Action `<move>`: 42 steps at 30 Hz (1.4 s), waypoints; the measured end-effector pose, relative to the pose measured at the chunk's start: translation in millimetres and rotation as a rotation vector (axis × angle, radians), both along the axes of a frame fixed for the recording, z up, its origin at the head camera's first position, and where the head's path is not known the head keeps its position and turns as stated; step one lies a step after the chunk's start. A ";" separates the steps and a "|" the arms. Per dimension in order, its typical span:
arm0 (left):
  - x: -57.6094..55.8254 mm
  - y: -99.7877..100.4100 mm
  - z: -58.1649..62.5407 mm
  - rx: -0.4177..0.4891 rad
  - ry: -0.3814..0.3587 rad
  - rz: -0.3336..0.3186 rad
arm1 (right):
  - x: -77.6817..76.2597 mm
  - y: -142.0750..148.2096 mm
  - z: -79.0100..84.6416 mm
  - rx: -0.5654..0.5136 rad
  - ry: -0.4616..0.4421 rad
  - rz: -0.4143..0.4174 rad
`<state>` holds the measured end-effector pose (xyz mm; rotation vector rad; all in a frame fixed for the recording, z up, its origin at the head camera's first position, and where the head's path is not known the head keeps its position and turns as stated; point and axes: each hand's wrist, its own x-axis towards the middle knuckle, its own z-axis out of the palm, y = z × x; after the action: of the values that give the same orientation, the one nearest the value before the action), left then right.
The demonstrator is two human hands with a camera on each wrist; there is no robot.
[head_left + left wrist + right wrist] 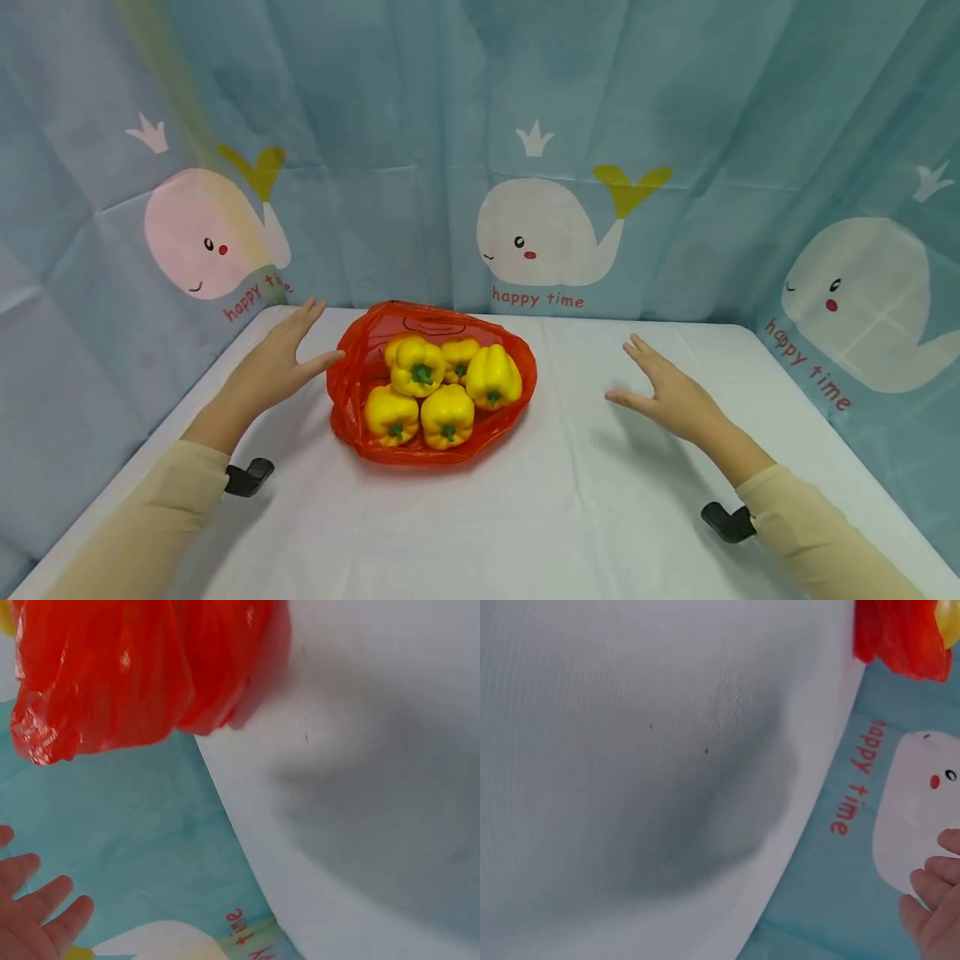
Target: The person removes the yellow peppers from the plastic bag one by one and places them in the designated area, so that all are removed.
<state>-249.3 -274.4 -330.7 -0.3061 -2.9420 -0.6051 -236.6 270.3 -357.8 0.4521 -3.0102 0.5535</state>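
Observation:
A red plastic bag [431, 458] lies open on the table with several yellow bell peppers [447, 415] inside. Its crinkled side fills the top of the left wrist view, where the red bag [127, 675] hides nearly all the peppers. My left hand [277, 358] hovers just left of the bag, fingers straight and thumb pointing at its rim; whether the thumb touches it I cannot tell. Well to the right of the bag, my right hand [671, 396] is held above the table, fingers extended, holding nothing. Its fingers [930, 889] show at the right wrist view's lower corner.
The table [465, 542] has a white cover. Behind it and along both sides hangs a light blue curtain [390, 233] printed with whales. A black wrist device [250, 477] sits below the left cuff, and another black device [729, 522] below the right one.

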 end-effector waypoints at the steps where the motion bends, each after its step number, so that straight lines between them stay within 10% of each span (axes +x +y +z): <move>1: 0.1 0.3 -1.7 0.015 -0.001 0.009 | 0.7 -0.9 -0.6 -0.009 -0.004 0.000; 42: 4.5 11.9 -40.4 0.612 -0.164 0.183 | 9.6 -47.0 -8.9 -0.231 0.041 0.060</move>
<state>-244.8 -262.5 -371.1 0.0809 -2.6987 -1.4944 -227.0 223.3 -366.7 0.5316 -2.8543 0.8729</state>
